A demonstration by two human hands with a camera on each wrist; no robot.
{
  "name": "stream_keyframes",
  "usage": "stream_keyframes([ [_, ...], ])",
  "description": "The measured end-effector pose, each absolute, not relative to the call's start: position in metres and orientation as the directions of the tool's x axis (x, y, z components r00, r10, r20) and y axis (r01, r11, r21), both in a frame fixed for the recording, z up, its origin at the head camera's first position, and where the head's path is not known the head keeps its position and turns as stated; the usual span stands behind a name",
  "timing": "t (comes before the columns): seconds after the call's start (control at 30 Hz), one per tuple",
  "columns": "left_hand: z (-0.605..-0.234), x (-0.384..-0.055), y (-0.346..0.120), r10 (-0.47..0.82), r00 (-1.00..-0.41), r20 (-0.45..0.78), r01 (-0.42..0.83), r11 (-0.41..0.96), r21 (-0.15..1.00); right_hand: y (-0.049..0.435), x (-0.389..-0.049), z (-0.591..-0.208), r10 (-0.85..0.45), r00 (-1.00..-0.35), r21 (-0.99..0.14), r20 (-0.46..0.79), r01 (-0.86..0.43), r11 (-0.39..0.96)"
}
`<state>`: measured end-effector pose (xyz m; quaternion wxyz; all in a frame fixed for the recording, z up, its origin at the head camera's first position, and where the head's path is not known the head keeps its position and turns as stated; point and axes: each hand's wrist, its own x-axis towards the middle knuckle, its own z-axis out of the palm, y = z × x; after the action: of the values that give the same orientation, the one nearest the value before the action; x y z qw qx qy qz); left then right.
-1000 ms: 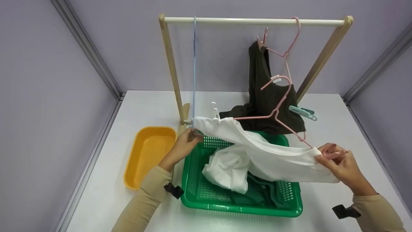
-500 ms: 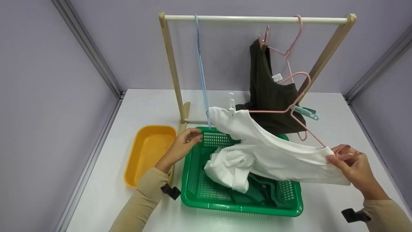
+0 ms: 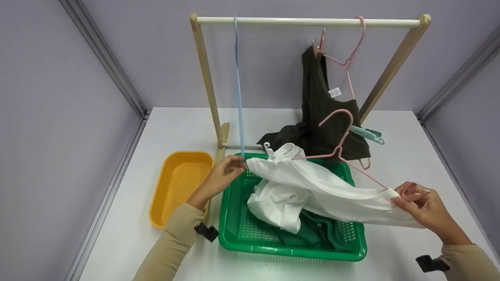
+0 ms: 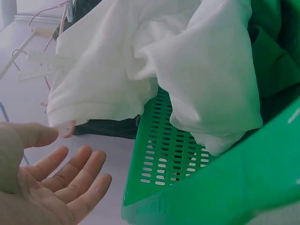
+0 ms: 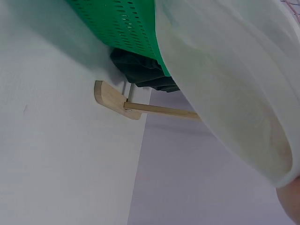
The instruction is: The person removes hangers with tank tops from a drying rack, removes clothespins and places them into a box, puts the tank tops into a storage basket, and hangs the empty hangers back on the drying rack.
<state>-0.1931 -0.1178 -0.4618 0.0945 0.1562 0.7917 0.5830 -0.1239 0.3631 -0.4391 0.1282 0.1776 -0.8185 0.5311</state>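
A white shirt [image 3: 332,191] is stretched over a pink hanger [image 3: 339,150], its lower part bunched in the green basket [image 3: 289,251]. At the right end, my right hand [image 3: 424,207] grips the shirt's shoulder and a pink clothespin [image 3: 415,196]. A white clothespin [image 3: 269,151] sits on the left shoulder. My left hand [image 3: 223,175] is beside that left end, fingers loose with nothing in them. The left wrist view has the palm [image 4: 51,197] turned up and the thumb close to the shirt hem. Only a sliver of my right hand [image 5: 291,199] appears in the right wrist view.
A wooden rack with a white rail [image 3: 304,22] stands behind. From it hang a blue hanger [image 3: 239,89] and a dark garment [image 3: 326,109] on another pink hanger, with a teal clothespin [image 3: 367,134]. A yellow tray [image 3: 156,195] lies left; dark green cloth [image 3: 318,232] is in the basket.
The shirt and its hanger rose and shifted right, then came down again, now a little right of the start. My left hand came off the left end and stays near it.
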Motion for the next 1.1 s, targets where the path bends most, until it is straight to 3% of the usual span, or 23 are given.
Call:
stream_keyframes([
  [0.3,-0.462,-0.188,-0.136,0.478,-0.877,-0.04,0.12,0.3,0.947,0.353,-0.13,-0.436,-0.327,-0.851,-0.857,0.411,-0.483,0.18],
  [0.53,-0.461,-0.18,-0.141,0.463,-0.885,-0.057,0.101,0.309,0.946,0.334,-0.136,-0.434,-0.408,-0.82,-0.784,0.401,-0.538,0.311],
  [0.87,-0.454,-0.169,-0.161,0.494,-0.858,-0.142,0.057,0.365,0.929,0.306,-0.149,-0.436,-0.488,-0.761,-0.744,0.427,-0.603,0.289],
  [1.1,-0.457,-0.166,-0.161,0.429,-0.894,-0.129,0.048,0.378,0.925,0.298,-0.156,-0.439,-0.472,-0.767,-0.733,0.434,-0.605,0.309],
])
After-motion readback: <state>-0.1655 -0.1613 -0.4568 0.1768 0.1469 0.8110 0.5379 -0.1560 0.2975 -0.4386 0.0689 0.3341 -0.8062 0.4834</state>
